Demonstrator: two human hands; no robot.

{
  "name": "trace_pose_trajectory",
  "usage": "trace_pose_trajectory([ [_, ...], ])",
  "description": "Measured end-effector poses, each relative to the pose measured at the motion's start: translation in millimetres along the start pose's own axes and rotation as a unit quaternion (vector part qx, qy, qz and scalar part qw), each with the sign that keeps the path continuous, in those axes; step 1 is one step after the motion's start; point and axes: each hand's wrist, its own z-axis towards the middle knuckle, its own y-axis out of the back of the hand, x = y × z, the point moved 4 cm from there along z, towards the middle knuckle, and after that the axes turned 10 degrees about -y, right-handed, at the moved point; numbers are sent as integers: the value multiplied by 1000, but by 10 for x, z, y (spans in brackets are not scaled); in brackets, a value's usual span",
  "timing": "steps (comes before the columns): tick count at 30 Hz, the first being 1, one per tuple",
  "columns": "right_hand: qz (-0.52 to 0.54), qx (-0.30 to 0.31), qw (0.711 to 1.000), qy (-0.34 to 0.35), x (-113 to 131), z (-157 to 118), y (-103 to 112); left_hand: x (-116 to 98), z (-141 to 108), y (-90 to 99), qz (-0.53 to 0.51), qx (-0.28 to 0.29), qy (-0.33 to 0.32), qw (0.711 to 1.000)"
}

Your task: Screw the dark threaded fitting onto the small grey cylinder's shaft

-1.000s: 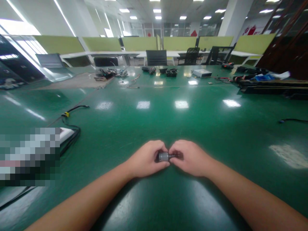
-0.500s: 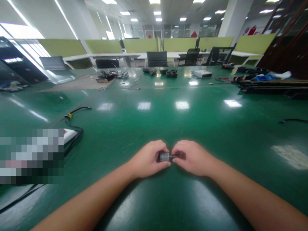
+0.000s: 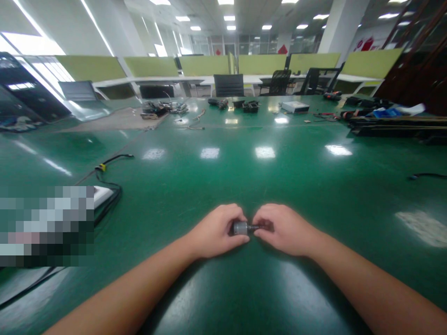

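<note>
Low in the middle of the head view, my left hand [image 3: 221, 232] has its thumb and fingers closed round a small grey cylinder [image 3: 240, 228] with a dark, thin shaft at its right end. That shaft [image 3: 254, 228] runs rightward into my right hand [image 3: 279, 230], whose thumb and fingertips pinch it. A narrow gap parts the two hands. Whether the cylinder is a motor or a tool head, I cannot tell. Both hands are just over the green tabletop [image 3: 223, 186], and the far end of the shaft is partly hidden by the right fingers.
To the left lie a blurred-out device with a white end [image 3: 103, 195] and a black cable [image 3: 118, 157]. Farther back are a white box [image 3: 295, 107], black parts [image 3: 250, 107] and a pile of electronics [image 3: 153, 110]. Dark flat strips [image 3: 391, 124] lie at the right.
My right hand has shifted slightly to the right, so a little more of the dark shaft shows between the hands. My left hand keeps its hold, nearly still.
</note>
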Motion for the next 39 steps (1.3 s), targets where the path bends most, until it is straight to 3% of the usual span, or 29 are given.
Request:
trace_pose_trajectory([
  [39,-17,29,999,-38,-99,-81,182,21,-11,6,-5,5,2,1000],
])
